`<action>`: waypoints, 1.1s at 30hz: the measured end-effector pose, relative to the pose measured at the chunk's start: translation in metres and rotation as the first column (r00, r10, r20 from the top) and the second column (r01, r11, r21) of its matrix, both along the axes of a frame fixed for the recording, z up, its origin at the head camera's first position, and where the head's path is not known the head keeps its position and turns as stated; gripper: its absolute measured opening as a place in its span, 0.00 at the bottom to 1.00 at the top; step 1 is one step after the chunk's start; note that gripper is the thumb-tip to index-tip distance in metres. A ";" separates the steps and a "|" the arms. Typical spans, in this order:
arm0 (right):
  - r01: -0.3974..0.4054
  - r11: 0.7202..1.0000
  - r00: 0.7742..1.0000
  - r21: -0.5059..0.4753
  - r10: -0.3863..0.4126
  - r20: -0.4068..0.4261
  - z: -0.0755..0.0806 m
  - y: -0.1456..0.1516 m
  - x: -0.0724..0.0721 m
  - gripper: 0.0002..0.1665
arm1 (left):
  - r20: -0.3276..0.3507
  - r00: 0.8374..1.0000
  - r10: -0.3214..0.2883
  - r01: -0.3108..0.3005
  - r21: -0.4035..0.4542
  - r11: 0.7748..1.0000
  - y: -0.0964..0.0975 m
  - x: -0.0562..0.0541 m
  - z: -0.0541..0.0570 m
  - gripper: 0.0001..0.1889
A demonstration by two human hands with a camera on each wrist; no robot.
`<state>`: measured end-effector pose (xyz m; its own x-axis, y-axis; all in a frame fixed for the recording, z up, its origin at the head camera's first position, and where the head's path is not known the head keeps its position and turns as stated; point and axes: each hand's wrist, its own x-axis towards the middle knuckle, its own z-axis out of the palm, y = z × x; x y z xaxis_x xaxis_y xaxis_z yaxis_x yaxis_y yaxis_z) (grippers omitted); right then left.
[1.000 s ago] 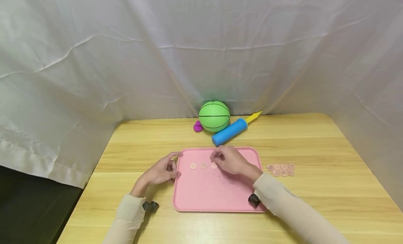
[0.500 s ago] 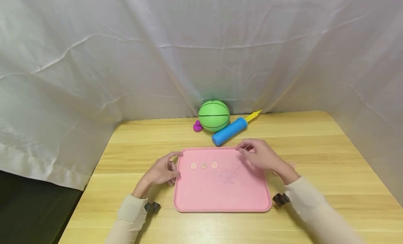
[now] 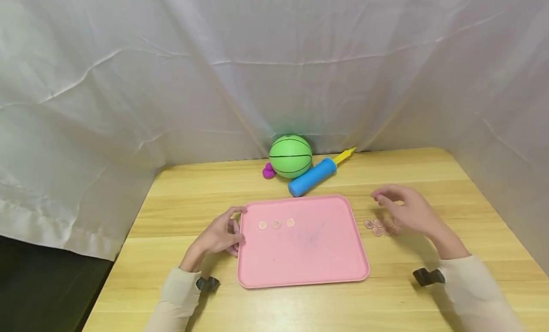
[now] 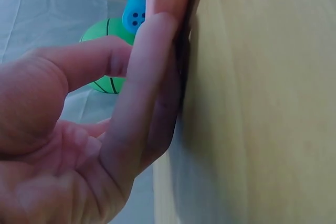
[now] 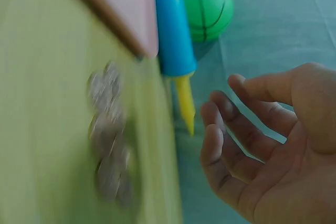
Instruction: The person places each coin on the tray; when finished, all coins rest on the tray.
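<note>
A pink tray (image 3: 304, 246) lies on the wooden table, with three copper-coloured coins (image 3: 276, 224) in a row near its upper left. My left hand (image 3: 219, 234) holds the tray's left rim, its index finger at the far corner and its thumb lower down. The left wrist view shows the fingers (image 4: 139, 77) against the tray edge. To the right, my right hand (image 3: 407, 210) hovers over a group of several coins (image 3: 377, 227), partly covering them. Its fingers are loosely bent and hold nothing in the right wrist view, where the coins (image 5: 107, 135) look blurred.
Behind the tray lie a green ball (image 3: 290, 156), a small purple object (image 3: 269, 171) and a blue hand pump (image 3: 313, 177) with a yellow nozzle (image 3: 345, 155). A pale curtain (image 3: 274, 84) hangs along the table's back edge (image 3: 206, 164).
My right hand has left the third coin on the tray and moved right, over the loose coins. The tray has turned slightly, its right side shifting away. My left hand stays at the rim.
</note>
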<state>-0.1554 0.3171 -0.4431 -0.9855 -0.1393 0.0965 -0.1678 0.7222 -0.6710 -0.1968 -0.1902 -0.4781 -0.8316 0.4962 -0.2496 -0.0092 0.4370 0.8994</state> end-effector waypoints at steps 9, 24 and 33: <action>-0.006 0.996 1.000 0.088 0.006 0.009 -0.027 0.036 0.012 0.16 | -0.024 1.000 0.007 -0.007 0.001 1.000 0.002 0.000 -0.003 0.41; -0.031 0.977 1.000 0.209 0.031 0.002 -0.047 0.057 0.013 0.16 | -0.111 0.994 0.014 -0.015 -0.008 1.000 0.008 -0.002 -0.011 0.39; -0.064 0.969 0.998 0.239 0.062 0.019 -0.048 0.056 0.012 0.11 | -0.099 0.995 0.001 -0.002 -0.006 1.000 0.006 -0.002 -0.012 0.40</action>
